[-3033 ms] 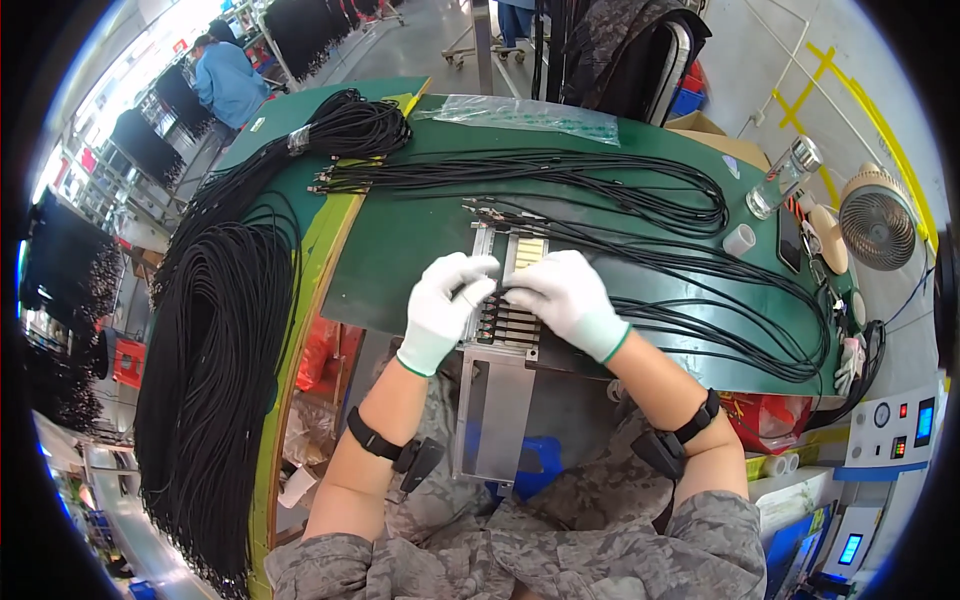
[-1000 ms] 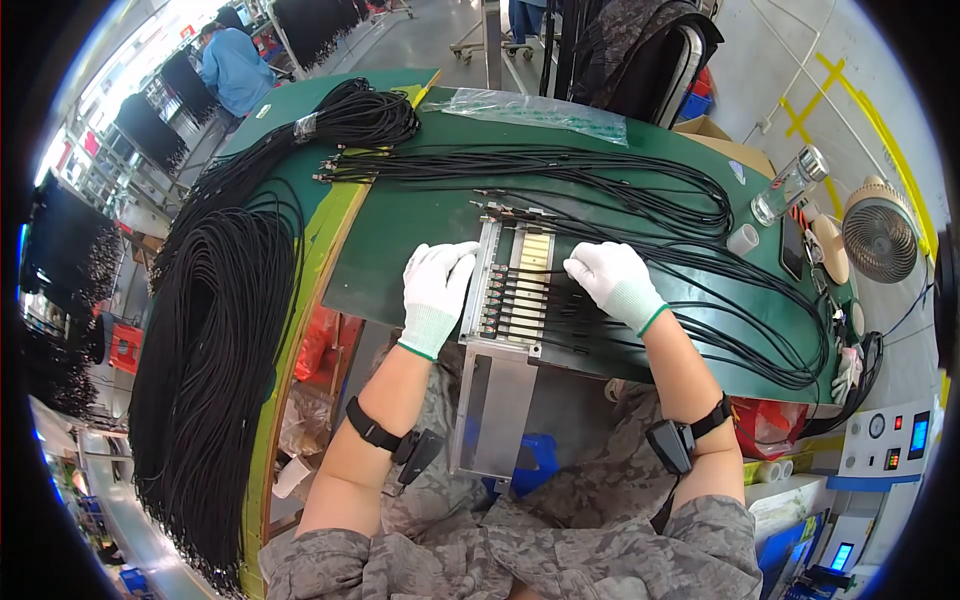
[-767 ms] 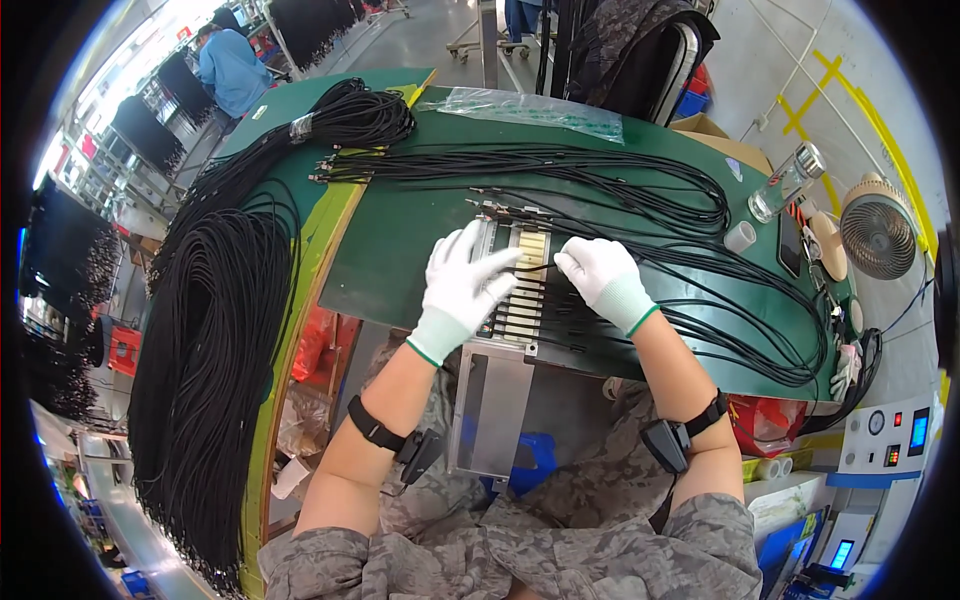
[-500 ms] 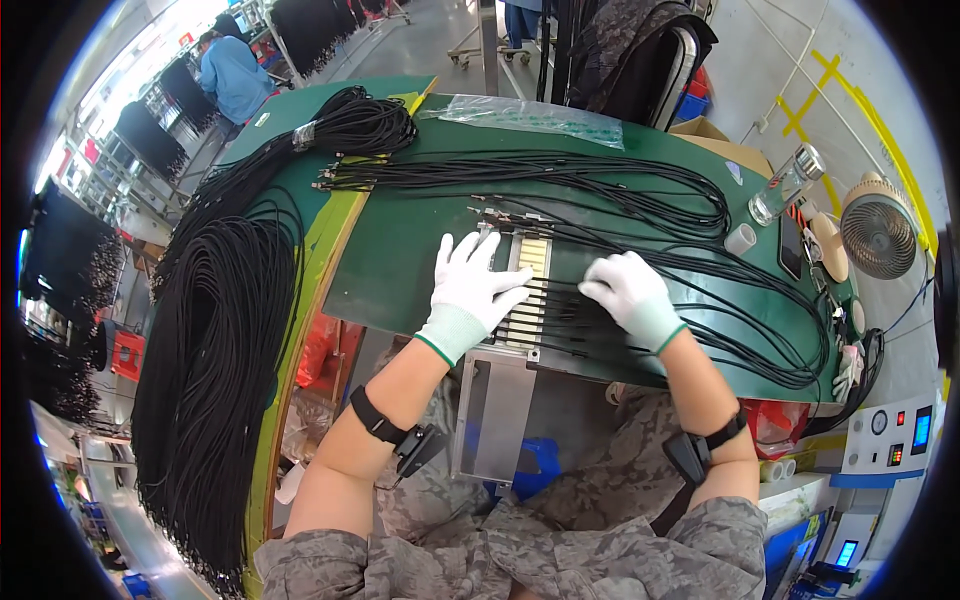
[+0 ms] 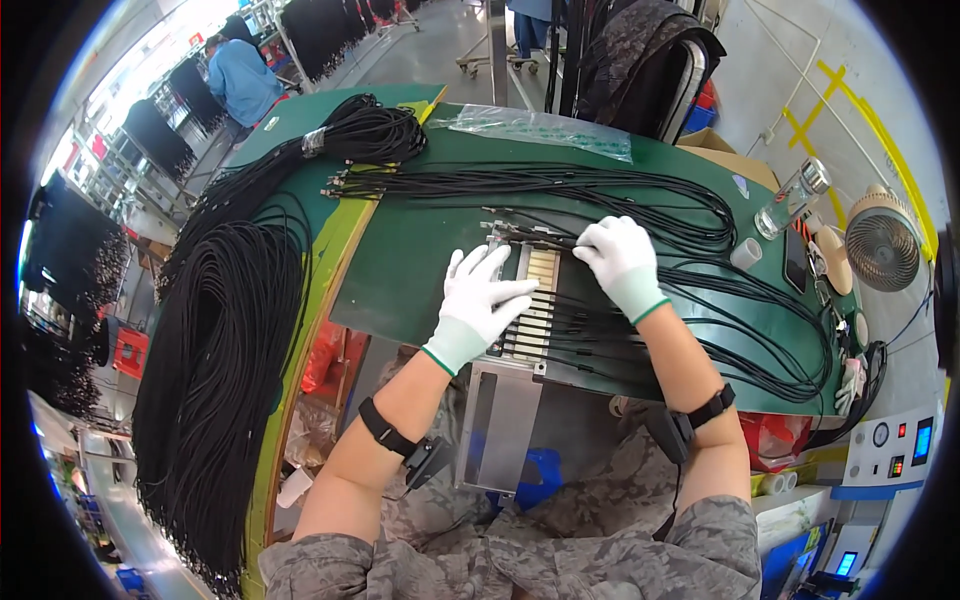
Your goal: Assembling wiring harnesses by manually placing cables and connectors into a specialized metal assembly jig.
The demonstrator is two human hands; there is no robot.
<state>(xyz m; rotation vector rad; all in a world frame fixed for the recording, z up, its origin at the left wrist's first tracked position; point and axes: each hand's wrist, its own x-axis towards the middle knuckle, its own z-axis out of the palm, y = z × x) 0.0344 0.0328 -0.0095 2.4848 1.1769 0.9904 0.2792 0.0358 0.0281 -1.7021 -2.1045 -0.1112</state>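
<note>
Well, you have two white-gloved hands at work over one slotted metal holder (image 5: 543, 268) at the near side of the green table (image 5: 400, 265). Your left hand (image 5: 480, 308) is spread over the holder's left side, thumb reaching across the slots. Your right hand (image 5: 618, 262) has its fingertips drawn together beside the black cables at the holder's far end; whether a cable is pinched between them, you cannot tell from here.

Several cables (image 5: 590, 322) run rightward from the lower slots, too close together to count; some upper slots show pale yellow. One long bundle (image 5: 570, 180) lies beyond the holder, and one large hank (image 5: 225, 350) fills the left side, with one tied coil (image 5: 370, 130) at its far end.

To the right stand one clear bottle (image 5: 793, 202), one white cup (image 5: 746, 253) and one fan (image 5: 882, 247), with one phone (image 5: 795, 258) lying near them. The cup's contents are too small to make out.

The holder's metal frame juts past the table's near edge toward your lap. A stretch of green tabletop separates your left hand from the yellow strip (image 5: 335, 255).
</note>
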